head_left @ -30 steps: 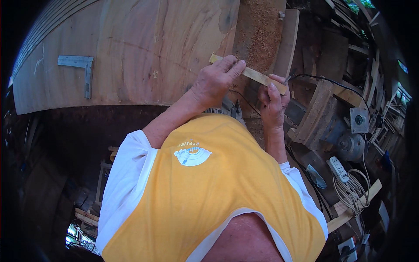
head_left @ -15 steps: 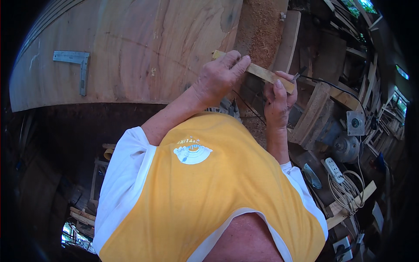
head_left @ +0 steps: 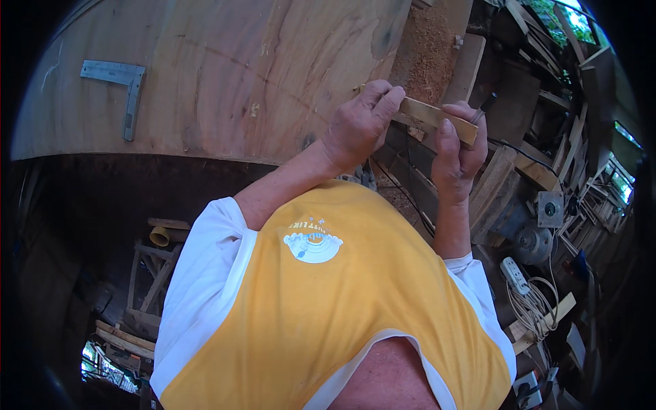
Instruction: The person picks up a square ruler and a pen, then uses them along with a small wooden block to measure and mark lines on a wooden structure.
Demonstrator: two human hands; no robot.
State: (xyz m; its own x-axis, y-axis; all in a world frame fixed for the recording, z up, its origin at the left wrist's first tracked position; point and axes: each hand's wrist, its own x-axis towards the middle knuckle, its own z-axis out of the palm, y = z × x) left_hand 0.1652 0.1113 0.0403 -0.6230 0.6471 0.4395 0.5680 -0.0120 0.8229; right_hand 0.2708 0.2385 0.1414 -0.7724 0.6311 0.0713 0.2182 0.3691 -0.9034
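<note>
My left hand [head_left: 362, 123] is closed round a narrow pale wooden strip [head_left: 424, 111] near its far left end. My right hand [head_left: 456, 154] grips the strip's other end, with the thumb along its near side and the fingers curled behind it. A slim metal tool with a dark handle [head_left: 488, 102] juts up from the right hand beside the strip; what kind of tool it is, I cannot tell. A large plywood sheet [head_left: 212, 68] lies at upper left, bearing a metal square [head_left: 128, 102]. Beyond my hands is a board strewn with sawdust [head_left: 427, 58].
At right are stacked wood offcuts [head_left: 567, 137], a metal motor-like housing [head_left: 531, 242], a white power strip [head_left: 512, 273], coiled pale cord [head_left: 529, 311] and black cables. At lower left stand a wooden frame [head_left: 154, 287] and a yellow cylinder [head_left: 160, 236].
Both hands, with the strip, have moved right and slightly upward in the picture. The dark-handled tool now points higher and shows more. The surroundings have shifted slightly in view.
</note>
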